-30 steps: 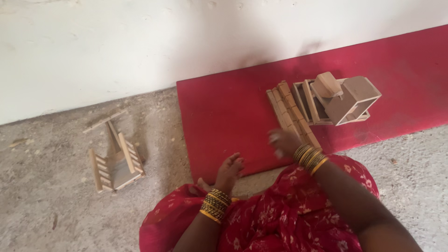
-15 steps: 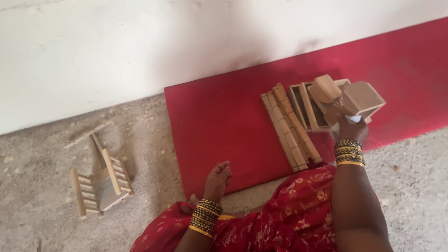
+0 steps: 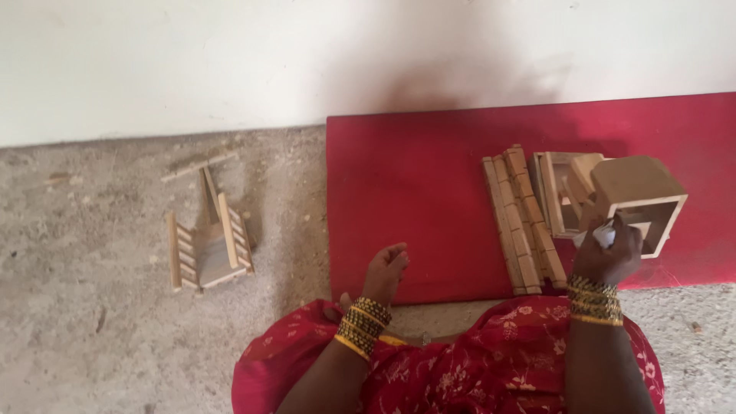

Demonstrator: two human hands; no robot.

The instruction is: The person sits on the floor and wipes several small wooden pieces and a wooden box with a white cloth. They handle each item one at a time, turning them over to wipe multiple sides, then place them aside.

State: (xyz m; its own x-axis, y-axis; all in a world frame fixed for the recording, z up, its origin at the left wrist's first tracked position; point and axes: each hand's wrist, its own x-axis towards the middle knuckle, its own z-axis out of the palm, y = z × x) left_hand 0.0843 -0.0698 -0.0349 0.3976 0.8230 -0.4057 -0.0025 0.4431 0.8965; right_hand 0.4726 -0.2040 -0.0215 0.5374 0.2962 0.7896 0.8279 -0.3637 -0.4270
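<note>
the right hand (image 3: 609, 257) pinches something small and white in its fingers against the open wooden box (image 3: 640, 201) on the red mat (image 3: 414, 199). the left hand (image 3: 386, 272) rests loosely curled. slat panels (image 3: 521, 218) lie unattached beside the box.

Rough grey concrete floor (image 3: 100, 337) ran up to white wall. Red mat (image 3: 414, 192) lay flat on floor, far edge against wall, left edge near floor's middle. On mat, toward its right end: row of wooden slats (image 3: 521, 222) lying side by side, just beside them open wooden box frame (image 3: 558, 192) and wooden cube frame (image 3: 640, 201). On bare floor left of mat, well apart: small wooden ladder-sided piece (image 3: 208, 247), loose thin stick (image 3: 199, 165) beyond it.
</note>
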